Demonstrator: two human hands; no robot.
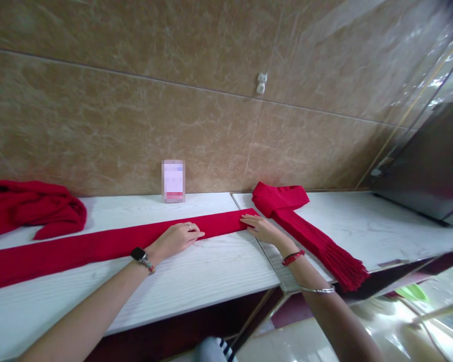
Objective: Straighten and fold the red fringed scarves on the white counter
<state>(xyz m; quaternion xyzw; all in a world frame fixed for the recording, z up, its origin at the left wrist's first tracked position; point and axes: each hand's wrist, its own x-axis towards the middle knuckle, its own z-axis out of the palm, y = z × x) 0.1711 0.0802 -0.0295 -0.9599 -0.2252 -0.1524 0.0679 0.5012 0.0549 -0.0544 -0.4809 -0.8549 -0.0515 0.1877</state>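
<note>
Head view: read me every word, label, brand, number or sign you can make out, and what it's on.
No readable text.
Upright rectangular panel: pixelated, too blurred to read.
Watch face: dark, nothing legible.
Flat red strip: no lettering shows.

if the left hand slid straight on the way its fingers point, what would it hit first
Probably the right hand, which lies farther along the same red cloth strip.

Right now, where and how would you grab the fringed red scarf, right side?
Pinch the fringed red scarf across its flat band just above the fringe, coming from the front of the white counter: the fringe droops past the edge, so getting underneath looks easiest there.
</note>
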